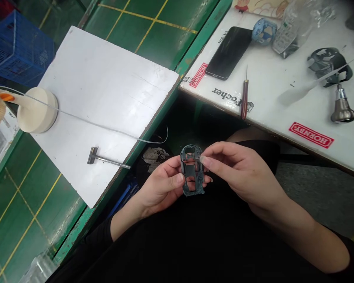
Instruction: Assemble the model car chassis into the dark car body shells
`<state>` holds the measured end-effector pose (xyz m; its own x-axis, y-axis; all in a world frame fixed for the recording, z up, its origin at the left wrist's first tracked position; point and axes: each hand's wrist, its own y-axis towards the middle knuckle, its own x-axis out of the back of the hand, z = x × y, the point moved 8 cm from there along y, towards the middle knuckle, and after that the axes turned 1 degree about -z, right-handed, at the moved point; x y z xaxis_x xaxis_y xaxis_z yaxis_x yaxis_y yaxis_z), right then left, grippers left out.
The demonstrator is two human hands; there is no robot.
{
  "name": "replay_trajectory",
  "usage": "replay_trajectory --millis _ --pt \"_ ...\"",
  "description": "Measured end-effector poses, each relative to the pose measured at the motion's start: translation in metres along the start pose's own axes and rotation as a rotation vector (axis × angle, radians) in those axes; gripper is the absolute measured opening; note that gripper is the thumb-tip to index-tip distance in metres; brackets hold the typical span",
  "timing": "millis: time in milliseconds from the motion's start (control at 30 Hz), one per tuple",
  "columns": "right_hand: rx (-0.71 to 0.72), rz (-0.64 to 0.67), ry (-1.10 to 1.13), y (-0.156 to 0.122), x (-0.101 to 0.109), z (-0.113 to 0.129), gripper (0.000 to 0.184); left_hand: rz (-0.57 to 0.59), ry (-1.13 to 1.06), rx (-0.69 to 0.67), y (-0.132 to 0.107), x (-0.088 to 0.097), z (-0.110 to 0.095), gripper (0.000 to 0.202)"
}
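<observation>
A dark grey-green model car body shell (190, 170) with open window gaps is held upright above my lap. My left hand (162, 182) grips it from the left, thumb on its near side and fingers behind, skin showing through the gaps. At its upper right edge, my right hand (238, 167) has thumb and forefinger closed together on the shell's rim. Whether a small part is also between those fingertips is hidden. The other right fingers curl behind the shell's right side.
A white board (106, 94) carries a small hammer (106, 157) and a fan base (38, 110) with a cord. On the right table lie a phone (229, 53), a red-handled needle tool (244, 100), a dark-handled tool (343, 108), another dark shell (327, 65) and a light blue shell (264, 31).
</observation>
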<state>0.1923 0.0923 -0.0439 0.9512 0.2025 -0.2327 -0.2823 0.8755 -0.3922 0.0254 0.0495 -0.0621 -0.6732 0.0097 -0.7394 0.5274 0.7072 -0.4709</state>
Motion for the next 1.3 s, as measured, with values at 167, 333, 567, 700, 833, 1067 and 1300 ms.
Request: replay_trajectory --millis 167,333,567,700,833,1067,1300 --pt "-0.014 0.009 0.022 0.000 0.001 -0.005 0.028 -0.017 -0.004 -0.002 0.000 0.002 0.003 0.053" --pt "-0.016 0.020 0.025 0.001 0.000 -0.011 0.027 -0.051 -0.002 -0.030 0.000 0.004 0.005 0.054" --pt "0.229 -0.336 -0.372 -0.005 0.066 -0.003 0.028 -0.072 0.008 -0.067 -0.004 0.008 0.000 0.070" --pt "0.335 -0.694 -0.660 -0.013 0.130 0.011 0.035 -0.078 0.029 -0.095 0.002 0.015 -0.004 0.070" --pt "0.437 -0.953 -0.755 -0.019 0.170 0.024 0.038 -0.056 -0.003 -0.129 0.007 0.013 -0.008 0.072" --pt "0.489 -1.263 -0.900 -0.029 0.205 0.037 0.039 -0.124 0.011 -0.137 0.005 0.022 -0.015 0.064" --pt "0.258 -1.286 -1.113 -0.033 0.241 0.028 0.048 -0.258 0.020 -0.120 0.004 0.038 -0.012 0.058"
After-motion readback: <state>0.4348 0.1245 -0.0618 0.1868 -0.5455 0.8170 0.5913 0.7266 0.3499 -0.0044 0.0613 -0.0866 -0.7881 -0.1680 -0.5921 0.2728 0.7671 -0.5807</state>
